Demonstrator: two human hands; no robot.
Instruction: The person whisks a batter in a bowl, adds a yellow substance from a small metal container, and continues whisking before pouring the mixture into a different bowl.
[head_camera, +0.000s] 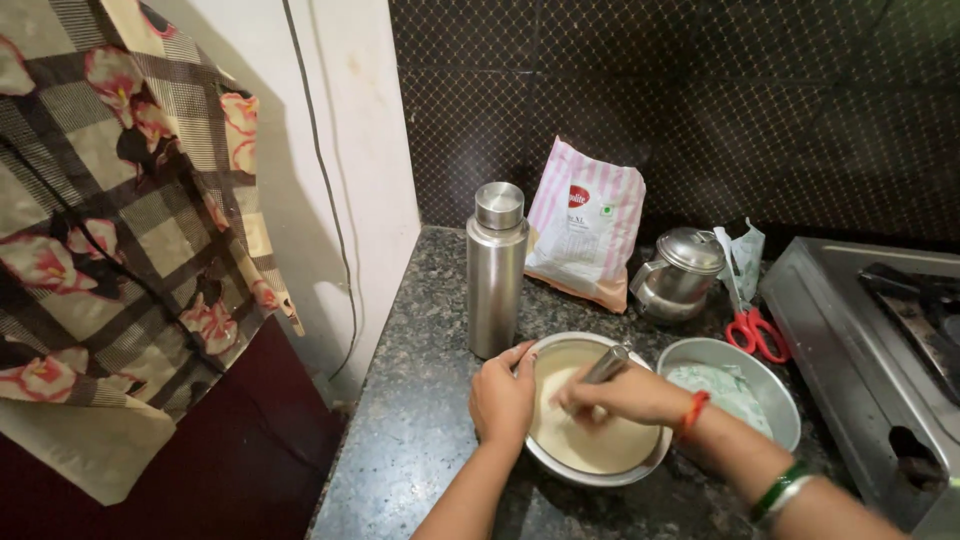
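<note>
Left hand grips the steel bowl; right hand holds a utensil inside.

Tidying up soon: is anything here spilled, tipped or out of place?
No spill shows. The pink-striped packet slumps against the wall, and the red-handled scissors lie right beside the stove. Both hands are at the batter bowl.

You're in a home kitchen: a speckled granite surface, a dark tiled wall, a steel gas stove, a steel bottle, a lidded steel pot and a flour bag all show it.
</note>
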